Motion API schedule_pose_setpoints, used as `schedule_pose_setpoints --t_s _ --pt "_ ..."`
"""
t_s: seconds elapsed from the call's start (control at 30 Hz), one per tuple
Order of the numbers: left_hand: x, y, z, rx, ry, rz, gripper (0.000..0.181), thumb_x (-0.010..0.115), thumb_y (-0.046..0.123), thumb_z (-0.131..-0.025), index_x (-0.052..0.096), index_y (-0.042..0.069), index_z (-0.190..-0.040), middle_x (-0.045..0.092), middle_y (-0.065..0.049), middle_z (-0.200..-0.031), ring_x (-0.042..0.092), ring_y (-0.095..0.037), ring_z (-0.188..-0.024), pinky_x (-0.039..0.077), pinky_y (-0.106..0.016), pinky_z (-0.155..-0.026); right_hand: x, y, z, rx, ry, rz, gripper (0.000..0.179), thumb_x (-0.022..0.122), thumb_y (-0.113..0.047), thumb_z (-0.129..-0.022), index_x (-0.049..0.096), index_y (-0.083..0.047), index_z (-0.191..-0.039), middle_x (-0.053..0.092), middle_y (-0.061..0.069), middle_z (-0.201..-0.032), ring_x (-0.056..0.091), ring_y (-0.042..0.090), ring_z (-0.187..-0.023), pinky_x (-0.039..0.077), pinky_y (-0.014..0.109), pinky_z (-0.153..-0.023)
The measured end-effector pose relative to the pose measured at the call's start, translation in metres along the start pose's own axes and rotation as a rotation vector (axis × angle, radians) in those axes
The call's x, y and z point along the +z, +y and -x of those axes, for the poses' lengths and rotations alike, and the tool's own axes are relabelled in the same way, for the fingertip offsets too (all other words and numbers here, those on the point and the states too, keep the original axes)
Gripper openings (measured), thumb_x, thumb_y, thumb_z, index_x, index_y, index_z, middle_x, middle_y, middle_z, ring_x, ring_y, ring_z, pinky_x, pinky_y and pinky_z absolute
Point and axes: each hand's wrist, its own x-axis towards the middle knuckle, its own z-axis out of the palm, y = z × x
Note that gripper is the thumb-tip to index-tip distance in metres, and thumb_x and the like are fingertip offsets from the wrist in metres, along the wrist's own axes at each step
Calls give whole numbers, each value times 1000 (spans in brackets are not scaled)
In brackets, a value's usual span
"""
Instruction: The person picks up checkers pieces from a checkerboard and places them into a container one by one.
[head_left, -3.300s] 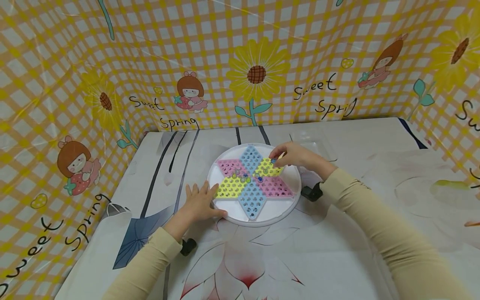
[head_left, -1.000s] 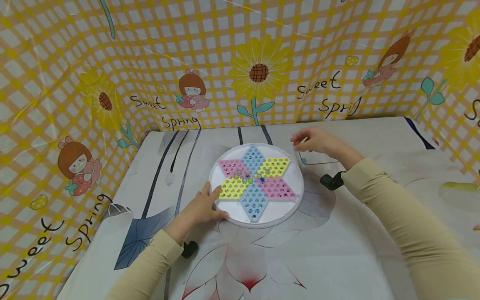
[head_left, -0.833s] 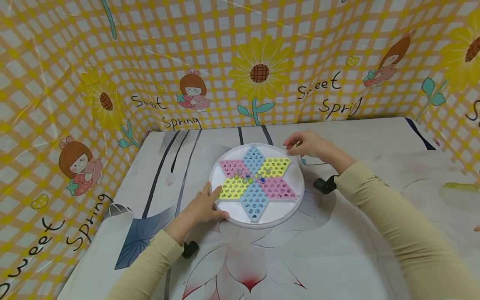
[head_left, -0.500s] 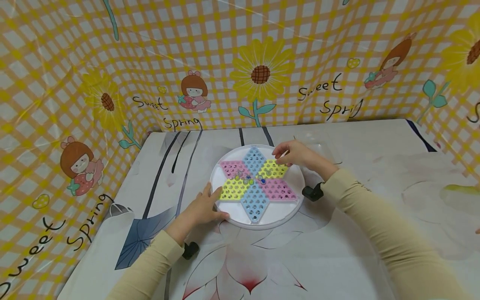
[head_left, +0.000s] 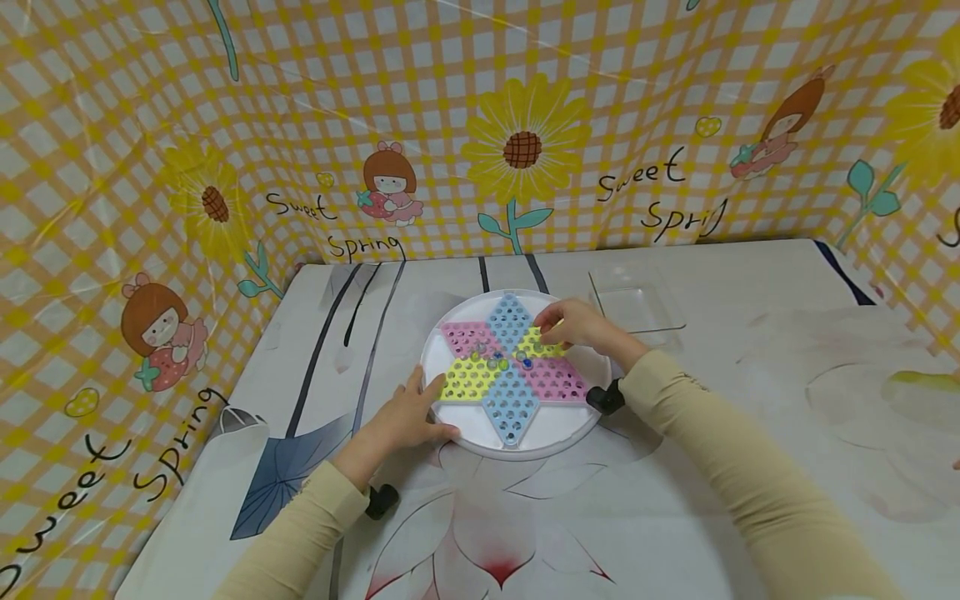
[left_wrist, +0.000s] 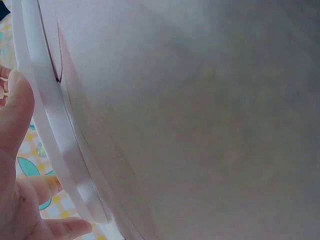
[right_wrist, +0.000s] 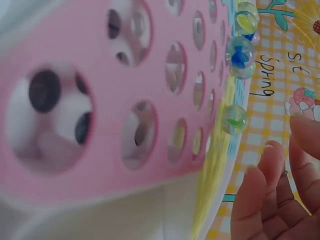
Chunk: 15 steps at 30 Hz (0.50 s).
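Observation:
A round white Chinese checkers board [head_left: 558, 432] with a pink, yellow and blue star lies on the table. My left hand [head_left: 403, 417] rests at its left rim, fingers and thumb spread. In the left wrist view the thumb [left_wrist: 19, 107] lies against the white rim. My right hand [head_left: 577, 325] hovers over the upper right yellow point, fingers loosely bent. Beside its fingers sits a clear marble with a green swirl [right_wrist: 234, 120]; a gap shows between thumb and fingers, with no marble in it. A blue-swirled marble [head_left: 527, 364] and several others cluster near the board's centre.
A clear plastic box [head_left: 637, 308] stands behind the right forearm, its near left corner hidden. A checked cloth printed with sunflowers [head_left: 522, 150] hangs behind and at both sides. Black wrist cameras [head_left: 606, 397] stick out below the sleeves.
My right hand moved from the board to the clear box, where a bluish marble showed, then came back over the yellow point. My left hand stayed at the rim.

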Motion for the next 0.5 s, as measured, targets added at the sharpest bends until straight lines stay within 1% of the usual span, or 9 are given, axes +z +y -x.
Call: schedule_pose_setpoints --t_s 0.2,0.3,0.43,0.5 --pt "0 -1 0 4 2 -3 90 67 53 -74 27 14 -145 8 -26 -150 22 -53 -129 33 -60 -96 6 5 -6 14 -23 -8 29 64 -7 -82 59 3 -110 58 7 -86 52 16 -71 49 26 -64" --pt "0 -1 0 10 5 0 89 67 52 -75 27 14 -145 9 -26 -149 22 -53 -128 33 -60 -96 8 6 -6 14 -34 -7 29 64 -6 -81 59 3 -108 59 8 -87 52 14 -68 49 26 -62" --pt "0 -1 -1 8 4 1 89 67 52 -75 27 13 -145 9 -26 -149 22 -53 -128 33 -59 -96 10 7 -7 8 -55 -2 26 62 -3 -81 59 6 -105 58 8 -86 50 12 -64 46 24 -60" --pt "0 -1 0 8 3 1 89 67 52 -75 27 13 -145 9 -26 -149 23 -53 -128 33 -59 -96 11 7 -9 13 -63 9 25 61 -1 -80 59 7 -104 57 8 -82 49 12 -63 44 23 -59"
